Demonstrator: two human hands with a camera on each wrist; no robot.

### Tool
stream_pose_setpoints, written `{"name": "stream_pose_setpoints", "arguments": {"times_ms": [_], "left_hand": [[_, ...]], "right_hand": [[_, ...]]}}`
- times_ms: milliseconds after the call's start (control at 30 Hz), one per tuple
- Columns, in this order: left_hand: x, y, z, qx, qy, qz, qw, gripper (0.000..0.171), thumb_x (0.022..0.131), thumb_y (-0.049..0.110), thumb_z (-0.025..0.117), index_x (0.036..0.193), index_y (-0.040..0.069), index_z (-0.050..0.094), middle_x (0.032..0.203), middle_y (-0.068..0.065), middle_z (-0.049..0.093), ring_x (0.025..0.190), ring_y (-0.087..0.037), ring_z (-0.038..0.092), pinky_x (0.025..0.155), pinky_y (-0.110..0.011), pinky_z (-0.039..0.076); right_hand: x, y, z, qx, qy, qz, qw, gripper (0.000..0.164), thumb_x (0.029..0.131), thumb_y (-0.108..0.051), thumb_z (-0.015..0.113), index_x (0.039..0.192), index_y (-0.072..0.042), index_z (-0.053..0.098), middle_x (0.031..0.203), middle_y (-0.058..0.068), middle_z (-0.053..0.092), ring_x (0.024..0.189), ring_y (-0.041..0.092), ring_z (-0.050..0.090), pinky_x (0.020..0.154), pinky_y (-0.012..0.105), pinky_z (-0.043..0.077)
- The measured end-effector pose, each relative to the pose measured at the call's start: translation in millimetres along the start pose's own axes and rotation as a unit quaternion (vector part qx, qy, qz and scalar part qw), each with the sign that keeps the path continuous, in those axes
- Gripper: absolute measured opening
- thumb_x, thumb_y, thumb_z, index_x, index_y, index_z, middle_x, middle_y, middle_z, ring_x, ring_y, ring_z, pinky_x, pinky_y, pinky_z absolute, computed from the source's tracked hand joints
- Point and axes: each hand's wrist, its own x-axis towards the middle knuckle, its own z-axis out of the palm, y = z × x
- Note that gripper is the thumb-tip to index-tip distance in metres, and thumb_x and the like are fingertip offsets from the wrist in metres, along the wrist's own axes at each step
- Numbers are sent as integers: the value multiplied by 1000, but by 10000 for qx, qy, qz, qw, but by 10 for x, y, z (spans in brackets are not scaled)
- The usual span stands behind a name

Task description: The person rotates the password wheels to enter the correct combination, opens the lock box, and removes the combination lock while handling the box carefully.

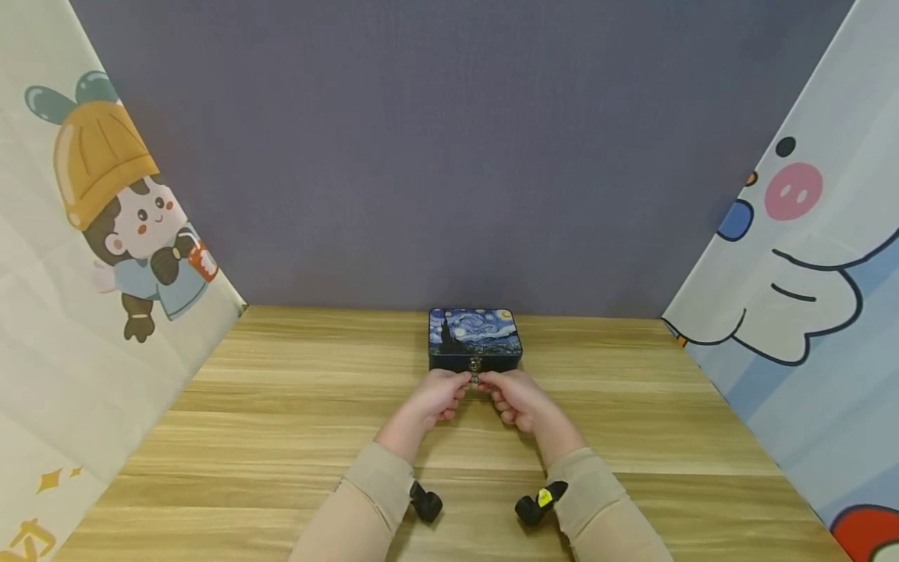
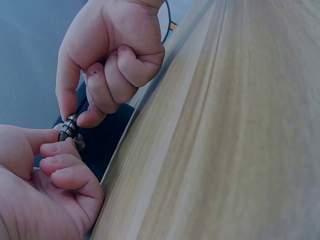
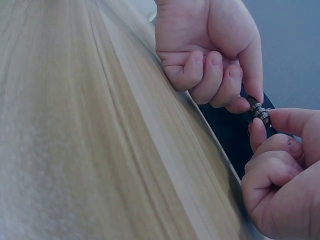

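A small tin box [image 1: 472, 334] with a swirling blue night-sky picture on its lid stands shut at the back of the table. From the brass-coloured clasp [image 1: 475, 364] on its front hangs a small combination padlock [image 2: 68, 128] with ringed number dials. My left hand [image 1: 437, 396] pinches one end of the padlock between thumb and index finger. Facing it, my right hand [image 1: 522, 400] pinches the other end the same way. The other fingers of both hands are curled in. The dial digits are too small to read.
The box rests on a wood-grain table [image 1: 316, 437], close to a grey back panel [image 1: 449, 156]. Cartoon-printed cloths hang along the left [image 1: 56, 328] and right [image 1: 829, 312] sides. Each wrist wears a small black camera.
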Motion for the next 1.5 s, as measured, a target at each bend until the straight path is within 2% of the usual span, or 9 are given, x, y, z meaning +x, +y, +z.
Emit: {"name": "stream_pose_setpoints", "arguments": {"times_ms": [667,933,1500], "left_hand": [[3,-11,2,-34,-30,4,10000,32,107,28,53,92,0,59,66,2,42,48,-8,29,45,-23,30],[34,-32,2,40,-2,-3,10000,33,107,28,53,86,3,57,63,3,40,47,-8,29,44,-23,29],[14,-5,0,-30,-18,-16,10000,33,108,27,51,88,2,56,65,3,41,48,-9,28,45,-23,28]], "right_hand": [[1,14,-1,37,1,-51,10000,27,97,-25,65,94,2,66,57,-7,34,45,6,23,39,21,20],[-2,8,1,127,-23,-39,9999,32,99,-32,63,94,0,64,56,-8,32,44,5,22,39,21,19],[-20,-16,-6,160,-19,14,9999,36,97,-34,64,98,2,65,57,-7,34,44,6,23,39,22,20]]}}
